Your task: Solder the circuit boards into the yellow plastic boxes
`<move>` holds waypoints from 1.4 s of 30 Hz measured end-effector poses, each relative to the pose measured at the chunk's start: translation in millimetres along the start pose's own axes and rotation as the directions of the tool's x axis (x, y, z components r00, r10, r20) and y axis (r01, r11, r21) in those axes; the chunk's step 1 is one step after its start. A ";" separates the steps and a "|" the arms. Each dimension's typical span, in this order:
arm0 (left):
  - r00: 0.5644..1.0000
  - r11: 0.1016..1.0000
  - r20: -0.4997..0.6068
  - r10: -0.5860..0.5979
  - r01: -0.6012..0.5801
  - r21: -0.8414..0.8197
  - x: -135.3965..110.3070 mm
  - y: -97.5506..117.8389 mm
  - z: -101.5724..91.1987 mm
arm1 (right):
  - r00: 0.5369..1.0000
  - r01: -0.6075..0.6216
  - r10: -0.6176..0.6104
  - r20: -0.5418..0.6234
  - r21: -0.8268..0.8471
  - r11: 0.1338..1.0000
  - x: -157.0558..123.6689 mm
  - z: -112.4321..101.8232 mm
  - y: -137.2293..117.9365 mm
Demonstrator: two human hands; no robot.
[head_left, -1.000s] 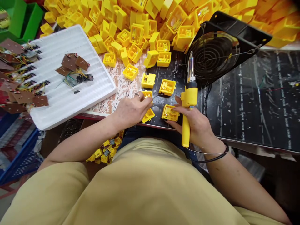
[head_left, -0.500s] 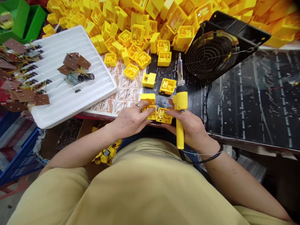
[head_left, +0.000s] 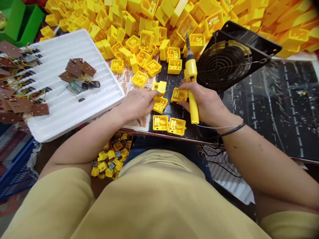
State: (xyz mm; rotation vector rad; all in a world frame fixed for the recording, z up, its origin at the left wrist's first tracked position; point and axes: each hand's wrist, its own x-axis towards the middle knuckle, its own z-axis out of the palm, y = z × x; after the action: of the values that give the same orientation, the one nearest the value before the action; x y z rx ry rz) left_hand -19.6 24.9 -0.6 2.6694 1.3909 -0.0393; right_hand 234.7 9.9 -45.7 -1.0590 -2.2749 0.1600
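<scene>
My right hand [head_left: 205, 99] carries a yellow soldering iron [head_left: 191, 71], its metal tip pointing away from me. Thumb and fingers of that same hand are around a small yellow case half [head_left: 178, 95]. My left hand [head_left: 139, 103] has its fingers closed at the edge of another yellow case half [head_left: 159, 104], beside a case piece with a speaker grille [head_left: 160, 87]. Nearest the front edge, two open case halves, a left one [head_left: 160, 123] and a right one [head_left: 176, 126], lie side by side, untouched, with small metal parts inside.
A large heap of yellow cases [head_left: 147, 36] covers the back. At right stands a black fan [head_left: 224, 63]. To the left, a white foam sheet [head_left: 99, 73] bears brown circuit boards [head_left: 74, 68] with wires. Below the table is a box of yellow pieces [head_left: 109, 162].
Both hands have left the two front case halves and moved farther back to other case pieces. The soldering iron has travelled along with my right hand.
</scene>
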 end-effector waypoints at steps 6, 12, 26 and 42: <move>0.980 0.985 -0.111 0.164 -0.156 0.076 13.6 -2.0 3.5 | 0.999 -0.013 0.010 0.041 0.080 0.997 -14.0 -15.1 -10.3; 0.981 0.987 -0.156 0.118 -0.133 -0.093 9.6 -7.9 -3.1 | 0.998 -0.022 0.012 0.064 0.148 0.989 -25.1 -25.1 -25.1; 0.990 0.955 -0.122 0.069 -0.101 -0.280 44.7 -26.7 0.2 | 0.986 -0.038 0.045 -0.158 0.043 0.998 -44.2 -26.9 -42.1; 0.950 0.955 0.108 -0.293 0.286 0.076 -42.2 -19.4 -8.3 | 0.992 -0.008 0.014 -0.129 0.041 0.999 -50.9 -21.1 -49.3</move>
State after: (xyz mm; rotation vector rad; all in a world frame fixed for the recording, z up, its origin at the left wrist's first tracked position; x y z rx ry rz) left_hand -60.0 2.6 9.2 2.4372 1.7532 -0.2671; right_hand 239.6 -63.3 -36.1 -1.0315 -2.1419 0.1368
